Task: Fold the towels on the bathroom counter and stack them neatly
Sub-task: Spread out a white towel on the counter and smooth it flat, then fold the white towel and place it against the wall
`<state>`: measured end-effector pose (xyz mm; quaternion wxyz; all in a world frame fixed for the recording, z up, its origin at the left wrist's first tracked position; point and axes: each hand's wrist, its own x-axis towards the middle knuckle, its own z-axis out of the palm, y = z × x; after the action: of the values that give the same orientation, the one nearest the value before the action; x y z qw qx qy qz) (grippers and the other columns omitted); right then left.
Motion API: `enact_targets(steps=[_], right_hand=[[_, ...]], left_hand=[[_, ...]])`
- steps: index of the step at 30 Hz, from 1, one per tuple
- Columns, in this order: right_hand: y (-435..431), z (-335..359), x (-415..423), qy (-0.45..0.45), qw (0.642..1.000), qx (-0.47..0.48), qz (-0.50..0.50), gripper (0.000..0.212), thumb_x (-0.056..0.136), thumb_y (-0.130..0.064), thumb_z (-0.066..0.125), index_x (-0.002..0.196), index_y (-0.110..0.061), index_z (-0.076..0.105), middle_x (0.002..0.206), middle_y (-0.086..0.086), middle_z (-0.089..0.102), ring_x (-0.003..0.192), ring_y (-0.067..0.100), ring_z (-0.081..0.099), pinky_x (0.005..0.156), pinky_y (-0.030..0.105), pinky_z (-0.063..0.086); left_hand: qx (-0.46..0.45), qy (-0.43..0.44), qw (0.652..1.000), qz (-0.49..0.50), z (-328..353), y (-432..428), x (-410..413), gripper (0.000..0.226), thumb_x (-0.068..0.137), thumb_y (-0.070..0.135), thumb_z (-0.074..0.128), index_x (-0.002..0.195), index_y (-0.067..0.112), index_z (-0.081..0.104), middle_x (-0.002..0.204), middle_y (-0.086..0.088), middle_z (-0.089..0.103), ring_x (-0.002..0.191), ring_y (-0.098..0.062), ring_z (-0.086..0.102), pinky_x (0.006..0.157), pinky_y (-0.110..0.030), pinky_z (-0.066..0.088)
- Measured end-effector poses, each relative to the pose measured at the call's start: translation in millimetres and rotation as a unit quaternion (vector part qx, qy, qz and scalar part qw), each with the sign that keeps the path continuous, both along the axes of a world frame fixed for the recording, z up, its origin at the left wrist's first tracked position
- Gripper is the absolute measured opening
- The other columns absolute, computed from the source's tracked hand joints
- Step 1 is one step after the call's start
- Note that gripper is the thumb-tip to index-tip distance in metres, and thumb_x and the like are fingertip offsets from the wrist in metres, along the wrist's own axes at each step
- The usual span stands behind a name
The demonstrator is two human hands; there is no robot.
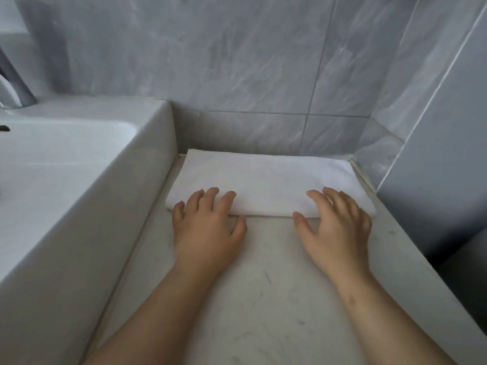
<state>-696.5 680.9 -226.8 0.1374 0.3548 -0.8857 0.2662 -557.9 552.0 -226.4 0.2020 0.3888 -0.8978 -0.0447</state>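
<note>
Both hands, left hand [208, 222] and right hand [336, 222], rest spread-fingered on the near edge of the folded white towel [266, 180] at the counter's [263, 299] back edge; press evenly to flatten the crease.

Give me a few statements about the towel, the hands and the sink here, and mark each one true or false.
1. The white towel lies folded on the counter. True.
2. The left hand is lifted clear of the towel. False: its fingers rest on the near edge.
3. The right hand has fingers on the towel. True.
4. The sink is right of the towel. False: it is to the left.
</note>
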Motion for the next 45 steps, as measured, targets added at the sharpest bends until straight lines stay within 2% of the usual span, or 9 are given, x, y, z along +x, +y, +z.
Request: enact_targets(steps=[3,6,11,13,15,21,30,37,45], right_hand=[[12,3,23,-0.022,0.999,0.013,0.030,0.046,0.078,-0.031,0.072,0.121,-0.016,0.062,0.134,0.007,0.054,0.129,0.031,0.043,0.103,0.053,0.030],[26,8,43,-0.069,0.995,0.049,0.053,0.049,0.077,-0.031,0.072,0.122,-0.017,0.061,0.134,0.007,0.054,0.128,0.030,0.044,0.103,0.052,0.031],[50,27,90,-0.098,0.987,0.077,0.106,0.047,0.076,-0.038,0.063,0.118,-0.017,0.064,0.127,0.007,0.059,0.121,0.029,0.051,0.099,0.053,0.036],[59,35,109,-0.105,0.981,0.094,0.135,0.049,0.074,-0.040,0.059,0.117,-0.017,0.064,0.125,0.006,0.060,0.120,0.029,0.053,0.099,0.054,0.037],[66,40,128,-0.109,0.972,0.118,0.173,0.046,0.076,-0.038,0.066,0.118,-0.018,0.063,0.126,0.005,0.059,0.121,0.029,0.052,0.100,0.055,0.036],[73,52,180,-0.094,0.948,0.155,0.263,0.046,0.072,-0.032,0.077,0.113,-0.015,0.067,0.119,0.007,0.064,0.114,0.030,0.057,0.094,0.056,0.041],[52,60,296,-0.058,0.905,0.163,0.390,0.044,0.066,-0.037,0.065,0.103,-0.013,0.071,0.107,0.006,0.069,0.099,0.030,0.065,0.083,0.052,0.050],[0,62,414,-0.077,0.864,0.188,0.460,0.046,0.074,-0.041,0.059,0.111,-0.015,0.067,0.115,0.005,0.066,0.109,0.028,0.061,0.092,0.050,0.045],[-53,65,484,-0.092,0.827,0.210,0.513,0.049,0.086,-0.046,0.054,0.131,-0.026,0.050,0.138,-0.005,0.047,0.131,0.016,0.038,0.109,0.036,0.021]], left_hand=[[-0.020,0.003,0.999,-0.027,8,23,20,0.047,0.077,0.041,0.048,0.114,0.019,0.067,0.119,-0.006,0.064,0.111,-0.028,0.059,0.096,-0.047,0.040],[-0.007,-0.025,0.999,-0.033,19,41,40,0.050,0.074,0.043,0.041,0.106,0.017,0.071,0.107,-0.006,0.069,0.097,-0.028,0.065,0.086,-0.044,0.047],[0.006,-0.059,0.998,-0.039,38,72,77,0.043,0.073,0.039,0.053,0.106,0.016,0.070,0.105,-0.005,0.069,0.095,-0.030,0.065,0.082,-0.044,0.049],[0.013,-0.052,0.997,-0.047,44,87,95,0.044,0.076,0.039,0.048,0.107,0.016,0.069,0.106,-0.005,0.069,0.096,-0.029,0.065,0.082,-0.042,0.049],[0.023,-0.053,0.997,-0.053,49,101,114,0.043,0.077,0.039,0.049,0.108,0.017,0.069,0.107,-0.004,0.068,0.097,-0.029,0.064,0.082,-0.041,0.049],[0.048,-0.053,0.997,-0.029,55,126,179,0.045,0.069,0.031,0.076,0.111,0.017,0.068,0.106,-0.003,0.068,0.096,-0.028,0.065,0.079,-0.039,0.051],[0.026,-0.027,0.996,0.083,54,127,311,0.046,0.067,0.027,0.079,0.110,0.016,0.068,0.105,-0.002,0.068,0.095,-0.028,0.065,0.081,-0.040,0.049],[0.032,-0.030,0.985,0.164,56,100,431,0.047,0.066,0.026,0.081,0.110,0.017,0.068,0.105,0.000,0.068,0.095,-0.028,0.065,0.083,-0.040,0.049],[0.030,-0.031,0.978,0.205,66,61,511,0.043,0.069,0.025,0.079,0.110,0.018,0.068,0.104,0.003,0.068,0.095,-0.024,0.065,0.082,-0.038,0.048]])
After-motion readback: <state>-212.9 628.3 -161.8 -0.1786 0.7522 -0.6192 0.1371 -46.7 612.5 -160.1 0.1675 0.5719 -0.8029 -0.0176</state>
